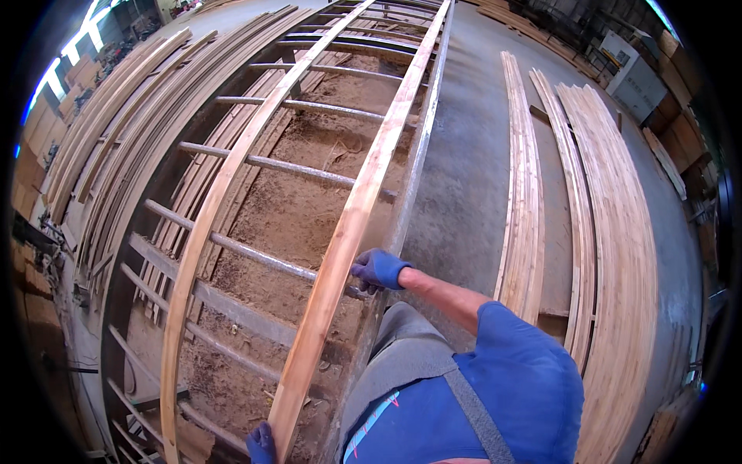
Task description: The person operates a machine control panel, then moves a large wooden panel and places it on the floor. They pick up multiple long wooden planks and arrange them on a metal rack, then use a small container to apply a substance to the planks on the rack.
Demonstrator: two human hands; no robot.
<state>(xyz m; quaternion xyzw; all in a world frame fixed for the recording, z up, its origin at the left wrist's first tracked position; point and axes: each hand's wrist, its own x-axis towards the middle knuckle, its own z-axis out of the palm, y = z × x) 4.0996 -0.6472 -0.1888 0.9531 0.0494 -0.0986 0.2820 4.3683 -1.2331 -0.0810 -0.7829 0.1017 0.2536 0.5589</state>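
Across the metal rollers [263,254], your right-hand long board [338,251] should handle stiff but unwieldy, best held by both edges; your right hand [377,271] curls at its right edge, your left hand [261,445] sits by its near end, either's grip unclear.

on the right, a wide stack of pale boards [614,224], a narrow stack [570,178] and another stack [522,185] lay side by side over the grey floor [468,100]. a whitish cabinet [638,81] stood beyond them. long timber [116,127] was piled at far left; brown sawdust [297,209] littered the ground.
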